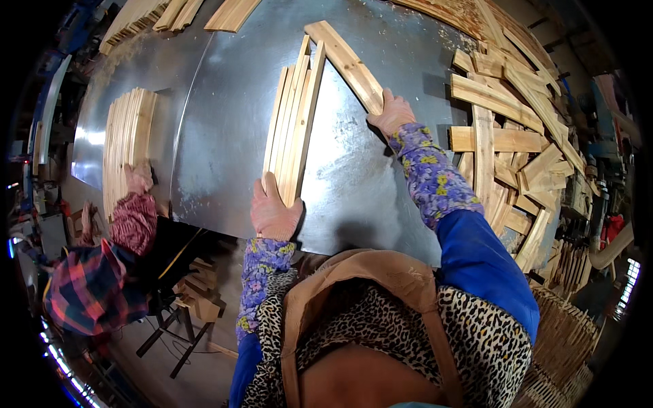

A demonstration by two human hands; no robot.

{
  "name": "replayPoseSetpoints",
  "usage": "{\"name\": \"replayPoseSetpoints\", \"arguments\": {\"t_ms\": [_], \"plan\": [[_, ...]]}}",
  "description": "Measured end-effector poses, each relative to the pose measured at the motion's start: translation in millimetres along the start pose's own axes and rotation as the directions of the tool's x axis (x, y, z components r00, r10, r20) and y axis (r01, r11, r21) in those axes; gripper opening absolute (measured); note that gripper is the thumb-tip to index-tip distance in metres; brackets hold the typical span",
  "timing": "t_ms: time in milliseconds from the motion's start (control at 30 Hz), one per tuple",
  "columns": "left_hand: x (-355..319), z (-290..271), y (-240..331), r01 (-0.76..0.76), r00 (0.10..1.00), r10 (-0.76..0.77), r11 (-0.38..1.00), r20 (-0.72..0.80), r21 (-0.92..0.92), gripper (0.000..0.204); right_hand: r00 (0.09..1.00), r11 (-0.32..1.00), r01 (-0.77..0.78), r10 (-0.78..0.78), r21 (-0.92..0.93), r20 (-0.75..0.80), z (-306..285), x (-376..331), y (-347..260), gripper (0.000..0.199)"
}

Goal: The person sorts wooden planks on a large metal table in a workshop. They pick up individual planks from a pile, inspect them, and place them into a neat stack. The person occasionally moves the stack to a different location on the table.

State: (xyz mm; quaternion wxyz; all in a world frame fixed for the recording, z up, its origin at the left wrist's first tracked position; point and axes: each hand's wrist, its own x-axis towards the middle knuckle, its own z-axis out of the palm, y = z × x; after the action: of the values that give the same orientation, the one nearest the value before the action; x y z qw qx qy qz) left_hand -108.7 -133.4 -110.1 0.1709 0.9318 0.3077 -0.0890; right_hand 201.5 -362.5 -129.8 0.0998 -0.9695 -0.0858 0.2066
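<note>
My left hand [275, 209] is wrapped round the near end of a small bundle of wooden slats [292, 112]. These slats stand on edge side by side on the metal tabletop [224, 129], their far ends uneven. With its fingers closed on the near end, my right hand [394, 112] holds a single wooden board [347, 62] that shows its wide face and a few knots. The board slants away to the left, and its far end comes close to the bundle's far tip; whether they touch I cannot tell.
A jumbled pile of wooden boards [500, 139] covers the table's right side. At the left, a co-worker's hand [139, 178] rests on a row of upright slats [129, 136]. More stacked boards [136, 20] lie along the far edge. A black stand [178, 326] is on the floor below.
</note>
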Motion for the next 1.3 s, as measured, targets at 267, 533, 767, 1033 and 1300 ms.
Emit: {"name": "replayPoseSetpoints", "arguments": {"t_ms": [267, 533, 767, 1033, 1300], "plan": [[-2.1, -12.7, -1.0, 0.018, 0.997, -0.013, 0.998, 0.076, -0.066, 0.102, 0.878, 0.012, -0.349, -0.346, 0.937, 0.331, 109.0, -116.0, -4.7, 0.05], [-5.6, -11.8, 7.2, 0.044, 0.999, -0.037, 0.981, -0.04, 0.187, 0.116, 0.766, 0.882, 0.211, -0.417, 0.421, 0.489, 116.4, -202.0, -98.2, 0.062], [-11.5, -16.5, 29.5, 0.126, 0.989, -0.138, 0.977, 0.06, 0.175, 0.112, 0.844, 0.952, -0.306, 0.261, -0.021, -0.468, 23.1, -179.5, 219.8, 0.06], [-12.3, -8.2, 22.2, 0.055, 0.998, -0.056, 0.984, 0.006, 0.172, 0.113, 0.916, 0.883, -0.358, 0.395, 0.303, -0.071, -17.0, -191.1, 237.1, 0.07], [-6.2, -9.4, 13.2, 0.0, 1.0, -0.004, 0.981, 0.024, 0.192, 0.115, 0.991, 0.541, -0.089, -0.036, 0.836, 0.128, 193.8, -197.2, 9.5, 0.062]]}}
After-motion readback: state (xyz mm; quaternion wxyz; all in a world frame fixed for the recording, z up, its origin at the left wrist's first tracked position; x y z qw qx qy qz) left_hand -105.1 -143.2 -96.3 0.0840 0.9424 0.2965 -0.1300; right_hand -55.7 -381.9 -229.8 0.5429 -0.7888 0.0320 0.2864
